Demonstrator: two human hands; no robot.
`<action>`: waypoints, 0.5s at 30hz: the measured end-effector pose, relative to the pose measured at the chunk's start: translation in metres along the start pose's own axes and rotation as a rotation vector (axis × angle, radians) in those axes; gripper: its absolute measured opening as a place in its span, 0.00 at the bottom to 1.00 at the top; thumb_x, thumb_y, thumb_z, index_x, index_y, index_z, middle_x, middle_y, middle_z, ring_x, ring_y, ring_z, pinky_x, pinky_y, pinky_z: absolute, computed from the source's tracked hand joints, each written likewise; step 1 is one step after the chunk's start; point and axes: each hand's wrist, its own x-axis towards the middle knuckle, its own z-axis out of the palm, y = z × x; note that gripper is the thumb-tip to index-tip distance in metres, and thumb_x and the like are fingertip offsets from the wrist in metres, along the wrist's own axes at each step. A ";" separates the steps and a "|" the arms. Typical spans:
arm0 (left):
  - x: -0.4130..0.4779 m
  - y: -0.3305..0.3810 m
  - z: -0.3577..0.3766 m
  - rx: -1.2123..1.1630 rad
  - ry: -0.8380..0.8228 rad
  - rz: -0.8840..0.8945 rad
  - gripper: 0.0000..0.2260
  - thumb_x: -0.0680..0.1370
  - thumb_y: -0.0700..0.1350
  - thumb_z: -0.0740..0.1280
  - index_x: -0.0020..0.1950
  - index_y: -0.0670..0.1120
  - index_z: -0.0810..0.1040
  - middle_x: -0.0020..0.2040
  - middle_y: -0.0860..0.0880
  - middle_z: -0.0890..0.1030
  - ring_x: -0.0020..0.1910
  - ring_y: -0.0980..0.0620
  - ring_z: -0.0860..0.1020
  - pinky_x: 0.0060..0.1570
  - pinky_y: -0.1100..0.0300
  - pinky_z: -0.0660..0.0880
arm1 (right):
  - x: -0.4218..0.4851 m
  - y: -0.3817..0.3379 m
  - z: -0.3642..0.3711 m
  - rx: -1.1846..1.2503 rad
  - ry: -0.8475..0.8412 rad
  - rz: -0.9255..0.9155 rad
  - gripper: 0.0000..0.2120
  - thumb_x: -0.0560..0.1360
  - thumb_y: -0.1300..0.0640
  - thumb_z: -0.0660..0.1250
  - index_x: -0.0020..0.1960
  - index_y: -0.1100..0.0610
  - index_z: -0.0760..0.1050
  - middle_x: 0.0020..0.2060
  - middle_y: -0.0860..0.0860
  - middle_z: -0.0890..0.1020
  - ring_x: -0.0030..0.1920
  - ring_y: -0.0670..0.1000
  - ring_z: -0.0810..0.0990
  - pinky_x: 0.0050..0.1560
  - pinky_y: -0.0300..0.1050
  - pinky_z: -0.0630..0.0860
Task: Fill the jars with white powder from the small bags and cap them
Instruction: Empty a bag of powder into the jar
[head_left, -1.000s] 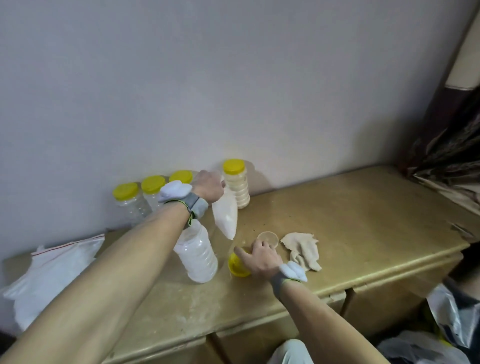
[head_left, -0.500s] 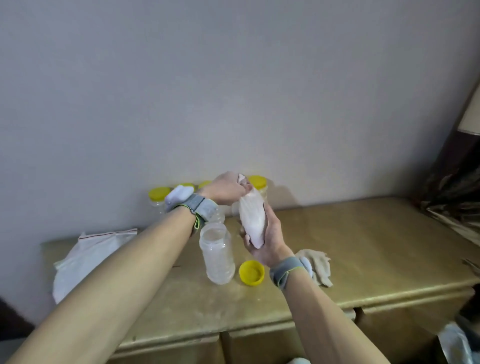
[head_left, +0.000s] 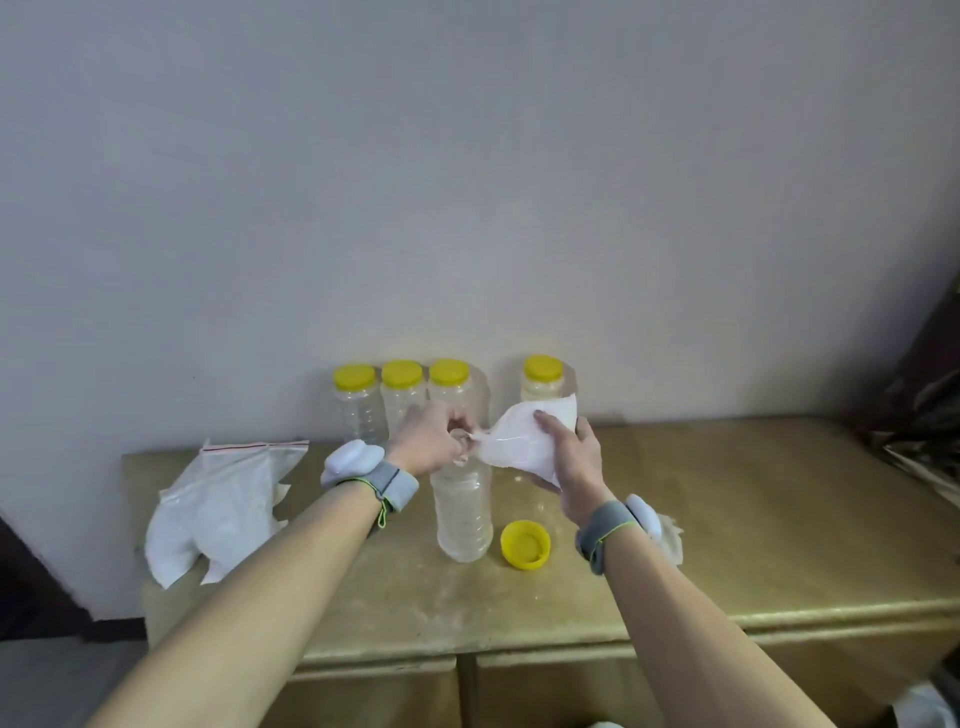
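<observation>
While reaching over the counter (head_left: 753, 519), holds the small bag (head_left: 524, 441) of white powder on its side at the centre of the frame, right above the mouth of the open jar (head_left: 464, 514). Pinches the twisted neck of the bag with the left hand (head_left: 431, 441), fingers curled tight, directly over the jar's mouth. Wraps the right hand (head_left: 571, 467) around the fat end of the bag, thumb on the near face, fingers curled behind and under. Holds that fat end higher and further right than the neck, so the bag slopes down toward the jar.

Open jar upright on the counter, uncapped, walls cloudy; fill level hard to judge. Yellow lid (head_left: 525, 544) just beside the jar's base on the right, hollow side up, not touching it.

Along the wall behind the hands, three capped jars (head_left: 358, 405) side by side, clear, with yellow lids. Further right, set apart from them and partly behind the bag, a fourth jar (head_left: 541, 379), also capped, pale inside.

At the left end of the counter, a large zip bag (head_left: 218, 499) holding white powder, its lower corner drooping over the edge. Behind the right wrist, a pale cloth (head_left: 670, 535), mostly hidden. Grey wristbands (head_left: 395, 483) with white pods on both wrists.
</observation>
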 end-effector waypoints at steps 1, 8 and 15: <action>-0.001 -0.001 0.004 0.043 0.003 0.016 0.08 0.72 0.40 0.73 0.42 0.54 0.81 0.43 0.52 0.84 0.46 0.53 0.82 0.47 0.61 0.77 | -0.001 -0.002 0.001 -0.057 0.006 -0.032 0.14 0.73 0.48 0.73 0.55 0.52 0.75 0.52 0.54 0.82 0.51 0.58 0.83 0.41 0.59 0.84; 0.000 -0.004 0.011 0.301 -0.087 0.048 0.06 0.73 0.47 0.71 0.50 0.50 0.83 0.50 0.48 0.84 0.52 0.47 0.81 0.52 0.56 0.78 | -0.010 -0.022 0.018 -0.571 -0.058 -0.374 0.15 0.73 0.42 0.71 0.56 0.47 0.75 0.47 0.47 0.81 0.49 0.51 0.80 0.43 0.43 0.77; 0.003 -0.007 0.009 0.278 -0.188 0.011 0.08 0.78 0.46 0.67 0.53 0.44 0.83 0.52 0.45 0.83 0.53 0.45 0.80 0.49 0.58 0.74 | -0.008 -0.033 0.033 -0.793 -0.142 -0.456 0.17 0.74 0.42 0.69 0.59 0.48 0.72 0.49 0.47 0.80 0.54 0.55 0.78 0.58 0.53 0.75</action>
